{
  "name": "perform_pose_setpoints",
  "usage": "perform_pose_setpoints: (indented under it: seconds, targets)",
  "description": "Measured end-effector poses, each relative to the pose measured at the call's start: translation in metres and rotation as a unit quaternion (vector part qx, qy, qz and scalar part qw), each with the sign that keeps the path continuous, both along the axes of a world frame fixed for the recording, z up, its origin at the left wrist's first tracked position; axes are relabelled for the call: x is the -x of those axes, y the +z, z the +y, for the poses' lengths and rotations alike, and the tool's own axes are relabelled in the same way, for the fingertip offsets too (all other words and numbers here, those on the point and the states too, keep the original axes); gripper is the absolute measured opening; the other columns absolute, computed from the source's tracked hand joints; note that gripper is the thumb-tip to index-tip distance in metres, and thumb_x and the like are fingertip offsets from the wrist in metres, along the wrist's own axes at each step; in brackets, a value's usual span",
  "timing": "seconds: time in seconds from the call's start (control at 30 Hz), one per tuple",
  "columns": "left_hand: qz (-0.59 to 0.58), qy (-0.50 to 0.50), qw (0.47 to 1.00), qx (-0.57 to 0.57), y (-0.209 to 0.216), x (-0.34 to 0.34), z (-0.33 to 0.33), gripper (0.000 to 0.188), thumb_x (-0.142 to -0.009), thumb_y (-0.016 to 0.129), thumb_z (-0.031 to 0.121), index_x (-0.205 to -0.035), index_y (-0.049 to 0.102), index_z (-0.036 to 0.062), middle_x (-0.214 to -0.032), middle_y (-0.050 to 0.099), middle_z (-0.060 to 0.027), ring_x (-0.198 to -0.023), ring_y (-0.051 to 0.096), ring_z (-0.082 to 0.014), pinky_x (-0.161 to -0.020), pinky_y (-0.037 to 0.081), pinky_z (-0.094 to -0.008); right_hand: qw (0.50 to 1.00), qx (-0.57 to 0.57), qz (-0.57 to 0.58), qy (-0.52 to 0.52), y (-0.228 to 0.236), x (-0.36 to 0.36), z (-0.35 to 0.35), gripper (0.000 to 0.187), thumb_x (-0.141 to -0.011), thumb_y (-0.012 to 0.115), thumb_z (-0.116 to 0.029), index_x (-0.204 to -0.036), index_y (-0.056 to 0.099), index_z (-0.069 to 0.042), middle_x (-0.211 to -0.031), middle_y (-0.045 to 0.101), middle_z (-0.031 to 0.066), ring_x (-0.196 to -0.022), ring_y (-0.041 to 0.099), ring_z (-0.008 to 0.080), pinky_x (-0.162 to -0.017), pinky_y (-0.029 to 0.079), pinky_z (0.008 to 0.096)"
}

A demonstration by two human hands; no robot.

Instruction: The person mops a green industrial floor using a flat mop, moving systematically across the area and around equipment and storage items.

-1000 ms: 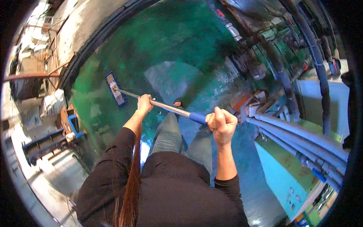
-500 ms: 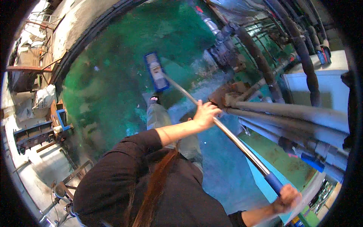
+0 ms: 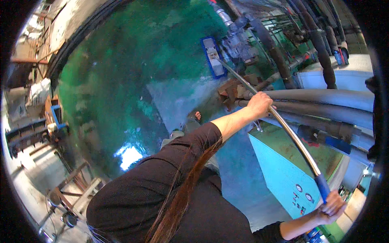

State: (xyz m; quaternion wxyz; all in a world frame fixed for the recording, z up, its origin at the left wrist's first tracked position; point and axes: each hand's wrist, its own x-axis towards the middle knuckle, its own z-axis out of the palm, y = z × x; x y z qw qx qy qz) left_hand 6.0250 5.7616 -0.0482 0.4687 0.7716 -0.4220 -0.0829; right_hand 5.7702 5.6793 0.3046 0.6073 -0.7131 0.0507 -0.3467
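Note:
I hold a long flat mop with both hands. My left hand (image 3: 259, 104) grips the middle of its metal shaft (image 3: 283, 127). At the lower right, my right hand (image 3: 332, 204) is closed around the blue grip (image 3: 322, 186) at the shaft's end. The blue-framed mop head (image 3: 212, 56) lies flat on the wet green floor (image 3: 133, 69), far ahead, close to a grey pump (image 3: 239, 40). My sandalled foot (image 3: 195, 117) stands on a paler wet patch.
Thick grey pipes (image 3: 324, 99) run along the right, above a teal control cabinet (image 3: 287, 170) with dials. Darker pipes (image 3: 320, 44) rise behind the pump. Rusty brackets (image 3: 229, 91) sit by the pipes. Metal frames and stools (image 3: 65, 194) stand at the lower left.
The mop head has swung across the floor from the left to the far right, by the pump. My hands have moved right with the shaft and spread further apart.

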Motion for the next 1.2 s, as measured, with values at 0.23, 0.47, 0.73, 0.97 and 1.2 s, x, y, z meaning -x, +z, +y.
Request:
perform_pose_setpoints:
  seconds: [0.23,0.47,0.73,0.97,1.2]
  targets:
    - [0.025,0.064,0.995,-0.067,0.020,0.103,0.164,0.023,-0.074,0.065,0.031,-0.068,0.059,0.0092,-0.071,0.061,-0.0102,-0.074,0.060,-0.0303,-0.069,0.046,-0.0421,0.971,0.216,0.102,0.027,0.045,0.026,-0.020,0.019,-0.085,0.048,-0.012,-0.095,0.043,0.003,-0.061,0.039,0.0016,-0.053,0.042,0.0136,-0.060,0.043,0.0311]
    - [0.080,0.267,0.923,-0.264,-0.073,0.186,0.431,0.014,-0.067,0.067,0.021,-0.081,0.069,0.0191,-0.078,0.064,-0.0087,-0.079,0.062,-0.0292,-0.070,0.049,-0.0410,0.969,-0.117,0.216,0.009,-0.166,-0.034,0.160,0.023,-0.086,0.052,-0.028,-0.088,0.054,-0.006,-0.059,0.043,0.0011,-0.050,0.048,0.0145,-0.052,0.048,0.0364]
    - [0.167,0.411,0.718,-0.537,-0.147,0.249,0.553,0.024,-0.083,0.056,0.034,-0.099,0.062,0.0170,-0.099,0.063,-0.0045,-0.108,0.052,-0.0242,-0.100,0.024,-0.0605,0.870,-0.272,0.269,0.311,-0.243,-0.035,0.318,0.039,-0.091,0.047,-0.011,-0.052,0.039,-0.008,-0.044,0.037,0.0000,-0.038,0.033,0.0096,-0.051,0.038,0.0295]
    - [0.148,0.314,0.831,-0.436,-0.109,0.319,0.326,0.028,-0.070,0.066,0.029,-0.098,0.066,0.0241,-0.085,0.065,-0.0033,-0.090,0.058,-0.0222,-0.084,0.041,-0.0505,0.932,-0.211,0.233,0.181,-0.198,0.132,0.086,0.029,-0.087,0.053,-0.009,-0.059,0.048,-0.002,-0.052,0.046,0.0037,-0.045,0.040,0.0111,-0.042,0.031,0.0250]
    - [0.037,0.117,0.953,-0.276,-0.004,0.424,0.031,0.013,-0.070,0.062,0.028,-0.078,0.060,0.0183,-0.074,0.062,-0.0054,-0.081,0.061,-0.0283,-0.070,0.047,-0.0477,0.987,0.056,0.143,-0.055,-0.024,0.344,-0.098,0.034,-0.092,0.039,-0.016,-0.059,0.033,-0.013,-0.049,0.033,-0.0006,-0.043,0.030,0.0108,-0.049,0.031,0.0293]
